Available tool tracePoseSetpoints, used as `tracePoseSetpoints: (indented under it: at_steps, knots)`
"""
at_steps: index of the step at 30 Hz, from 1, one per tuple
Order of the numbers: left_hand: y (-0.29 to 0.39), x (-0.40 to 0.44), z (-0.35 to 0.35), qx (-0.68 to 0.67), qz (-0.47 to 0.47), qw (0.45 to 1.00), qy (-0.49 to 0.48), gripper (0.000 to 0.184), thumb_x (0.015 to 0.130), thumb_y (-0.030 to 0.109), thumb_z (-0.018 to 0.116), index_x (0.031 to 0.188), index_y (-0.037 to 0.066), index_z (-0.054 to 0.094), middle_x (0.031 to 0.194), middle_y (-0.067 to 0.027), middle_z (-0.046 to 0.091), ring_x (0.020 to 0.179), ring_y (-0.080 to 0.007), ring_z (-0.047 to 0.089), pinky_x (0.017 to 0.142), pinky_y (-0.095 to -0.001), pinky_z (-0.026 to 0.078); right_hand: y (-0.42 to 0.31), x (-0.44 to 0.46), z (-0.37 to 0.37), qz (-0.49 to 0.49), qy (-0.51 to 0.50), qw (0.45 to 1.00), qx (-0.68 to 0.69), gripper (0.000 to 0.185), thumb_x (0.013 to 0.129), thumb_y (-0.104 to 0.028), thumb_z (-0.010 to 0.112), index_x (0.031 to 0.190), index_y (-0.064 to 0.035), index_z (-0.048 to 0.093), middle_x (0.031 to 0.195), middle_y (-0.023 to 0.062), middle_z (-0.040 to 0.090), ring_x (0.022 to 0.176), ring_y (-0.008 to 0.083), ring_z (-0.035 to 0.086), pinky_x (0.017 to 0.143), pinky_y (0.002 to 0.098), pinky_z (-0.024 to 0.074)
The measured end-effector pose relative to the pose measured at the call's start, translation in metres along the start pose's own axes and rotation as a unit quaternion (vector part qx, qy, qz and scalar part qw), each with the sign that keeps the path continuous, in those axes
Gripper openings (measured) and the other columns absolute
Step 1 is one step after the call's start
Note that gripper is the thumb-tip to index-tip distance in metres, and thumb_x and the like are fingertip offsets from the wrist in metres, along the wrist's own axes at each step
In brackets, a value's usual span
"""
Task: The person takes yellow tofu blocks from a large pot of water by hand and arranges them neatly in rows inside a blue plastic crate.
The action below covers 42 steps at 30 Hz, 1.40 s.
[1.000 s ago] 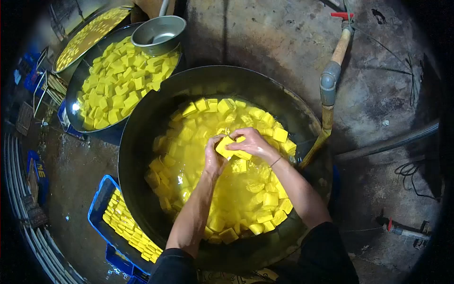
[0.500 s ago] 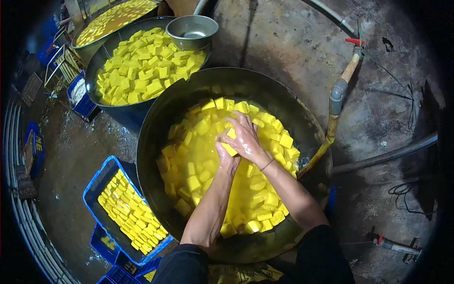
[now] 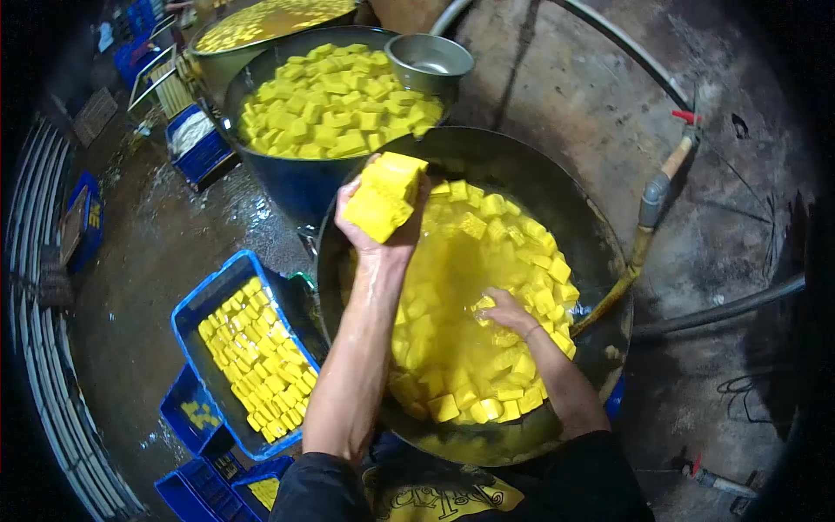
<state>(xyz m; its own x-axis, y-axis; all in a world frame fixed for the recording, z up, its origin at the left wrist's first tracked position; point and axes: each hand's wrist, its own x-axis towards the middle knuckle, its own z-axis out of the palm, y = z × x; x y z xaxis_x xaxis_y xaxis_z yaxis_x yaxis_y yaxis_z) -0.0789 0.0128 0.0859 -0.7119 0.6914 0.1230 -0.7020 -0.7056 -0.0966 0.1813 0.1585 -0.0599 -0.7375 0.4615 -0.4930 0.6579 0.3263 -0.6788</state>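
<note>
My left hand is raised over the left rim of the large dark vat, palm up. Its fingers cup a small stack of yellow tofu blocks. Lower down, my right hand dips into the cloudy yellow liquid, its fingertips partly under the surface. A yellow tofu piece shows between its thumb and fingers. Many more tofu blocks lie around the inside of the vat, some submerged and blurred by the liquid.
A second vat heaped with tofu stands behind, a metal bowl at its rim. To the left, a blue crate holds rows of tofu. A pipe with a valve reaches the vat's right side. Smaller blue crates sit at lower left.
My hands were together around a tofu block over the liquid. Now the left has lifted up and left with several blocks, while the right has moved lower right into the liquid. The view has shifted.
</note>
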Motion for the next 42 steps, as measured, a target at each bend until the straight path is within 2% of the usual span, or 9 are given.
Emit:
tracePoseSetpoints:
  at_steps: [7,15,20,26,28,31,35,40,42]
  knots:
    - [0.132,-0.083,0.004,0.056,0.111,0.991,0.056,0.041,0.082,0.033,0.053,0.112,0.006,0.060,0.111,-0.0132,0.064,0.105,-0.0320,0.060,0.093,-0.0540,0.046,-0.222,-0.068,0.044,-0.151,-0.179,0.931,0.280,0.032,0.078,-0.006,0.077,0.107,-0.0023,0.062,0.098,0.0026,0.063,0.088,0.0104,0.061,0.077,0.0262,0.0506]
    - [0.195,-0.212,-0.093,0.043,0.091,0.979,0.176,0.039,0.084,0.031,0.050,0.111,0.004,0.059,0.103,-0.0149,0.065,0.098,-0.0300,0.062,0.091,-0.0430,0.049,-0.361,-0.096,0.206,-0.427,-0.011,0.895,-0.130,0.049,0.067,-0.022,0.081,0.106,-0.0016,0.060,0.104,0.0108,0.061,0.105,0.0293,0.058,0.089,0.0388,0.0470]
    - [0.243,-0.279,-0.097,-0.015,0.088,0.954,0.287,0.051,0.090,0.050,0.049,0.123,0.011,0.054,0.111,-0.0096,0.062,0.106,-0.0266,0.059,0.092,-0.0435,0.048,-0.322,-0.038,0.327,-0.316,-0.192,0.917,-0.150,0.084,0.063,-0.035,0.081,0.133,-0.0013,0.047,0.135,0.0213,0.041,0.129,0.0331,0.039,0.105,0.0409,0.0355]
    - [0.336,-0.345,-0.127,0.134,0.076,0.893,0.424,0.076,0.095,0.067,0.029,0.144,0.010,0.035,0.131,-0.0107,0.053,0.121,-0.0260,0.050,0.103,-0.0457,0.039,-0.326,-0.003,0.437,0.077,-0.441,0.870,0.207,0.045,0.083,-0.028,0.065,0.119,-0.0015,0.059,0.104,0.0056,0.065,0.096,0.0168,0.061,0.085,0.0312,0.0488]
    - [0.356,-0.381,-0.184,0.393,0.058,0.764,0.508,0.065,0.098,0.056,0.032,0.138,0.006,0.044,0.137,-0.0158,0.049,0.127,-0.0326,0.045,0.107,-0.0471,0.034,-0.326,0.006,0.468,0.109,-0.434,0.868,0.213,0.045,0.083,-0.031,0.065,0.118,-0.0020,0.060,0.105,0.0051,0.065,0.093,0.0167,0.062,0.078,0.0302,0.0497]
    - [0.347,-0.457,-0.226,0.845,-0.072,0.259,0.462,0.052,0.093,0.036,0.047,0.131,0.000,0.052,0.138,-0.0203,0.048,0.131,-0.0388,0.038,0.108,-0.0507,0.032,-0.306,0.023,0.540,0.017,-0.335,0.942,-0.005,0.059,0.077,-0.042,0.070,0.121,-0.0042,0.062,0.119,0.0173,0.059,0.113,0.0294,0.054,0.091,0.0417,0.0453]
    - [0.328,-0.493,-0.204,0.889,-0.152,0.248,0.354,0.060,0.081,0.028,0.059,0.130,-0.005,0.049,0.143,-0.0220,0.041,0.136,-0.0443,0.030,0.107,-0.0574,0.030,-0.265,-0.042,0.629,-0.006,-0.081,0.952,-0.296,0.078,0.067,-0.053,0.075,0.123,-0.0016,0.059,0.145,0.0269,0.027,0.130,0.0542,0.023,0.107,0.0563,0.0252]
    - [0.339,-0.472,-0.192,0.932,-0.035,0.177,0.314,0.070,0.080,0.032,0.060,0.134,-0.010,0.043,0.142,-0.0310,0.036,0.136,-0.0459,0.028,0.110,-0.0540,0.026,-0.232,0.010,0.584,-0.050,-0.330,0.936,-0.110,0.082,0.078,-0.054,0.068,0.137,-0.0002,0.048,0.125,0.0286,0.056,0.118,0.0323,0.055,0.104,0.0394,0.0397]
    - [0.353,-0.476,-0.245,0.855,-0.188,0.319,0.364,0.073,0.082,0.035,0.057,0.137,-0.010,0.038,0.148,-0.0321,0.028,0.141,-0.0445,0.019,0.117,-0.0471,0.017,-0.237,0.000,0.528,-0.108,-0.296,0.949,0.009,0.072,0.085,-0.048,0.065,0.135,0.0015,0.050,0.128,0.0250,0.057,0.110,0.0316,0.061,0.093,0.0362,0.0484]
